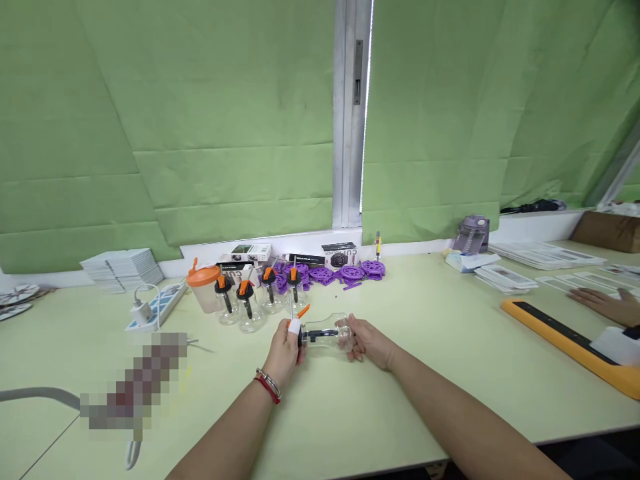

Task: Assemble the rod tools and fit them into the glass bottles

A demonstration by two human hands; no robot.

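Observation:
A clear glass bottle (327, 333) with a black tube inside lies on its side between my hands, a little above the table or resting on it; I cannot tell which. My left hand (286, 347) is closed round its black lid, from which an orange lever (303, 311) sticks out. Something white covers my left thumb. At the other end, the fingers of my right hand (370, 341) are closed round the bottle's base. Similar glass bottles (251, 321) with black-and-orange lids stand upright just beyond my left hand.
Behind the bottles are a cup with an orange lid (204, 275), purple plastic parts (323, 274) and small boxes (340, 254). A power strip (167, 305) and white stacks (123, 267) are at left. At right lie an orange-and-black bar (565, 340) and another person's hand (605, 305).

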